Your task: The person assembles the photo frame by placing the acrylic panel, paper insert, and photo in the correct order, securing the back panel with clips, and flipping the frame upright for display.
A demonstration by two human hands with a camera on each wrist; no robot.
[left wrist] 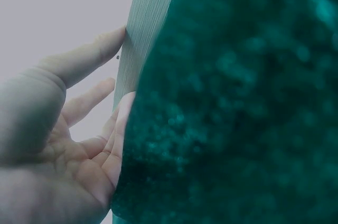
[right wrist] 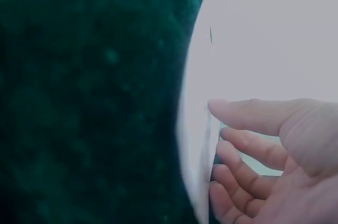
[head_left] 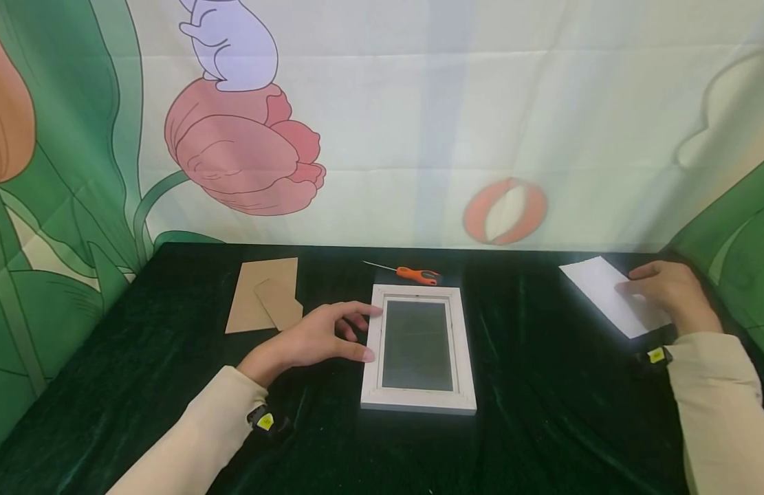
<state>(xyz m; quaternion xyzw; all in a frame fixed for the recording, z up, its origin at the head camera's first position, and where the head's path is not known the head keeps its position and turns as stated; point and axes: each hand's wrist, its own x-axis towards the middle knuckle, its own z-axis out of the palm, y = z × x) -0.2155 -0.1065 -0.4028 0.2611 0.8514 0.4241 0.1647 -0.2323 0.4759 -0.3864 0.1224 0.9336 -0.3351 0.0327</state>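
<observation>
A white picture frame (head_left: pixel 417 401) with a dark pane lies flat in the middle of the table. My left hand (head_left: pixel 320 335) touches its left side with the thumb and a forward finger spread apart. In the left wrist view, that thumb meets the grained frame edge (left wrist: pixel 145 28), while the other fingers bend loosely. On the far right, my right hand (head_left: pixel 672 292) is over a sheet of white paper (head_left: pixel 604 289), its fingertips at the paper's right part. The right wrist view has the thumb (right wrist: pixel 232 113) touching the paper (right wrist: pixel 193 113), with the other fingers loosely bent beside it.
A brown backing board (head_left: pixel 248 295) with a stand flap lies left of the frame. An orange-handled screwdriver (head_left: pixel 417 276) lies just behind the frame. Dark green velvet cloth (head_left: pixel 530 412) covers the table, and a printed curtain (head_left: pixel 382 124) hangs along its back.
</observation>
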